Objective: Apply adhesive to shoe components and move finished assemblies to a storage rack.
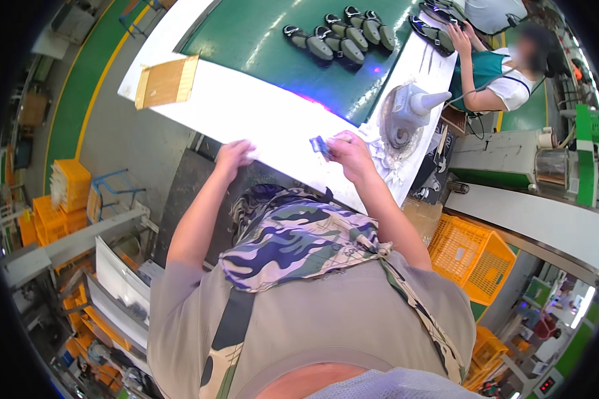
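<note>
My right hand (351, 154) is closed in a pinch over the white worktop (273, 120). Between its thumb and fingers is a small dark-blue piece (320, 147), with lighter marks on it; its exact kind is unclear. My left hand (233, 157) is at the near edge of the same worktop, apart from the right one. Its fingers are blurred and washed out by the bright surface, so their grip cannot be read. Beyond both hands lies a green conveyor belt (246, 46) with several black sandals (339, 41) on it.
A grey-white container with a cone-shaped nozzle (412, 106) stands on the worktop's right side, beside crumpled white scraps. A brown board (166, 82) lies at the left corner. Across the belt, a co-worker (492, 83) handles sandals. Yellow crates (471, 256) stand to the right.
</note>
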`<state>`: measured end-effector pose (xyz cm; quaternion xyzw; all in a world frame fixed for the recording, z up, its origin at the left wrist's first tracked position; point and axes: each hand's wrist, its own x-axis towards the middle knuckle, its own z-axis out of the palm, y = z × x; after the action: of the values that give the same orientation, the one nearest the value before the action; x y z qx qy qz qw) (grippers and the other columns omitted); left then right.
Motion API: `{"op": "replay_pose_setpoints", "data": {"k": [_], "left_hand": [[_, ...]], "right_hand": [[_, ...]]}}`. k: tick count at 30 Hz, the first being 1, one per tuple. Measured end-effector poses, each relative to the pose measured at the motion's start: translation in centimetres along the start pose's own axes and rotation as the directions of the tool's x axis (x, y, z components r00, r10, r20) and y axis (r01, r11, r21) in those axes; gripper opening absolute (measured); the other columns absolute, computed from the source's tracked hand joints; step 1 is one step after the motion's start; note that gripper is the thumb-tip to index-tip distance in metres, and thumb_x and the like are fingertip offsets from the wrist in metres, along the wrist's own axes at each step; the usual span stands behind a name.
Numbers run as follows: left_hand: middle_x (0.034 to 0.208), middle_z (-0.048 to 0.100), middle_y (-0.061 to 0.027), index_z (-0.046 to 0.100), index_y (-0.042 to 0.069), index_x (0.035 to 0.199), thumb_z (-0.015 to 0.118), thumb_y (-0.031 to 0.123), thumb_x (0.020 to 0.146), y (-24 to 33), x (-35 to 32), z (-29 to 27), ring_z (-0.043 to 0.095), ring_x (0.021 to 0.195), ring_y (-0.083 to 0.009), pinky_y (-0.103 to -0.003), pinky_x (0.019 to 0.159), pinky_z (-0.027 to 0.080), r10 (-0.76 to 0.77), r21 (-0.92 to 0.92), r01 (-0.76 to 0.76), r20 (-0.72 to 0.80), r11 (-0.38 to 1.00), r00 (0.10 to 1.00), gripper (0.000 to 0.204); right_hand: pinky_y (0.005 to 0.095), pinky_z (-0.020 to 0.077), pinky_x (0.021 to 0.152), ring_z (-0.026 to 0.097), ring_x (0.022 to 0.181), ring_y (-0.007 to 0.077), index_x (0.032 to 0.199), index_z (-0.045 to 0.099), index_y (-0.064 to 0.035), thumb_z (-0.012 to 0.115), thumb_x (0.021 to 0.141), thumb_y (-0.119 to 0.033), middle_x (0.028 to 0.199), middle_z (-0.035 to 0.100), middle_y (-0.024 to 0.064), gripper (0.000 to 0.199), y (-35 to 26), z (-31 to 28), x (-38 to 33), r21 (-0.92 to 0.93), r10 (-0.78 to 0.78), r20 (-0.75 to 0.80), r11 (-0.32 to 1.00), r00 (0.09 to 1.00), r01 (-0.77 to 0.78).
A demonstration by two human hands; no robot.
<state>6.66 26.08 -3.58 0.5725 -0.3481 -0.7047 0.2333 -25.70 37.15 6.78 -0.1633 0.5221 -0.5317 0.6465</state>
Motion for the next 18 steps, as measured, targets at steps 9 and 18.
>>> {"op": "replay_pose_setpoints", "data": {"k": [9, 18], "left_hand": [[0.136, 0.045, -0.0268, 0.030, -0.004, 0.144, 0.075, 0.053, 0.077, 14.7, 18.5, 21.9, 0.060, 0.106, -0.0372, -0.046, 0.086, 0.051, -0.123, 0.096, 0.116, 0.070, 0.989, 0.990, 0.098], [0.126, 0.058, -0.0155, 0.052, 0.007, 0.126, 0.079, 0.040, 0.073, 19.3, 32.8, 27.3, 0.057, 0.112, -0.0379, -0.064, 0.097, 0.037, -0.212, 0.082, 0.231, -0.193, 0.969, 0.958, 0.068]], "right_hand": [[0.0266, 0.0480, 0.058, 0.058, 0.063, 0.0126, 0.088, 0.055, -0.0074, 0.073, 0.079, -0.005, 0.078, 0.061, 0.0030, 0.019, -3.2, -13.5, -2.3, 0.195, -0.178, -0.309, 0.949, 0.934, 0.246], [0.0309, 0.0523, 0.058, 0.061, 0.063, 0.0162, 0.084, 0.052, -0.0074, 0.071, 0.079, -0.001, 0.077, 0.061, 0.0058, 0.020, -2.2, -15.4, -2.9, 0.217, -0.161, -0.594, 0.911, 0.788, 0.350]]}}
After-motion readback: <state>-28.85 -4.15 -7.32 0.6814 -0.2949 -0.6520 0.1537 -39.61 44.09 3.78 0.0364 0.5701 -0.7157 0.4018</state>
